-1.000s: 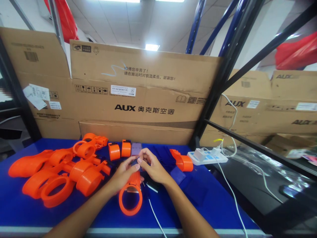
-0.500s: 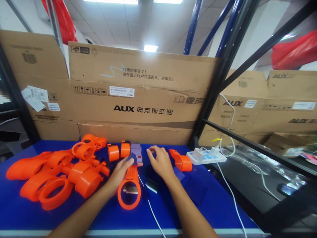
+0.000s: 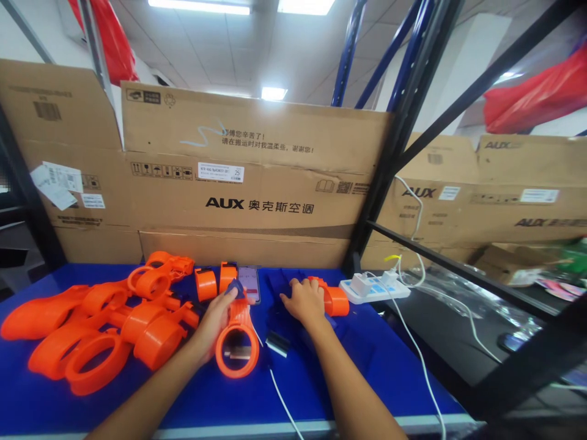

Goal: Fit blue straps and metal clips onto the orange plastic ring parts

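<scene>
My left hand (image 3: 216,321) is closed around the handle of an orange plastic tape dispenser (image 3: 237,351), whose ring hangs toward me. A small dark blue piece (image 3: 235,287) sits at its top, by my left thumb. My right hand (image 3: 306,300) is low over the blue tabletop, thumb apart from the bent fingers, with nothing visible in it. Its fingertips are partly hidden. Just beyond it lies another orange dispenser (image 3: 337,301), and dark blue pieces (image 3: 353,342) lie around it. Between my forearms rests a small black and silver piece (image 3: 277,344).
A phone (image 3: 249,282) lies behind my left hand, beside two orange parts (image 3: 206,284). Several orange dispensers (image 3: 151,330) are heaped at left. A white power strip (image 3: 376,287) with cables stands at right. A cardboard wall (image 3: 257,238) and black rack post (image 3: 385,183) bound the table.
My right hand has moved right and down toward the orange dispenser there. My left hand still holds its dispenser, slightly lower and clear of the phone. The view has shifted a little.
</scene>
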Motion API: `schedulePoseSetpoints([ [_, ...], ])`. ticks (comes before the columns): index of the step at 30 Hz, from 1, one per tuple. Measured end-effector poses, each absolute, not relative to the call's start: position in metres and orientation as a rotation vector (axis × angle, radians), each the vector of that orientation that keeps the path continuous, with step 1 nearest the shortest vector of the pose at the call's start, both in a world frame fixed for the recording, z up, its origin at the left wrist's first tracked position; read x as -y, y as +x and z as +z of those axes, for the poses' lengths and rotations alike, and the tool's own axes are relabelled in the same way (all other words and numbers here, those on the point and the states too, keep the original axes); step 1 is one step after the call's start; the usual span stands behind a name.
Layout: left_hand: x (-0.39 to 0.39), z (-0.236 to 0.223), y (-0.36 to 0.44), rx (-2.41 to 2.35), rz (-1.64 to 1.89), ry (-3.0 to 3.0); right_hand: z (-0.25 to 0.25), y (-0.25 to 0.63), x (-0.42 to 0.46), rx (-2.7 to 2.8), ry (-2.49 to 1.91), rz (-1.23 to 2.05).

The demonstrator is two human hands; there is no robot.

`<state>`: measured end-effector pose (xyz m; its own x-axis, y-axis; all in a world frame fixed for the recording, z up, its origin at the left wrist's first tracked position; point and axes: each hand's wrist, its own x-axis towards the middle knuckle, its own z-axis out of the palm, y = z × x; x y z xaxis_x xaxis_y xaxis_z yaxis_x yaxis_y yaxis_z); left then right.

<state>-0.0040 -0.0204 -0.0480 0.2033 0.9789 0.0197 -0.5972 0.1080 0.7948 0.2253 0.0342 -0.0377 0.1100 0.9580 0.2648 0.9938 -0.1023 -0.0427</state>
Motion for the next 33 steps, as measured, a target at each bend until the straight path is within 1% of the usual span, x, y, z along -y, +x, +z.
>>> schedulePoseSetpoints([
  [4, 0.019, -0.051, -0.004, -0.608, 1.253, 0.804, -0.037, 0.226, -0.035, 1.949, -2.188, -0.26],
  [19, 0.01, -0.066, -0.005, -0.648, 1.234, 0.832, -0.036, 0.226, -0.039, 1.94, -2.214, -0.071],
  [33, 0.015, -0.059, -0.005, -0.614, 1.231, 0.831, -0.041, 0.218, -0.042, 1.976, -2.155, -0.119],
])
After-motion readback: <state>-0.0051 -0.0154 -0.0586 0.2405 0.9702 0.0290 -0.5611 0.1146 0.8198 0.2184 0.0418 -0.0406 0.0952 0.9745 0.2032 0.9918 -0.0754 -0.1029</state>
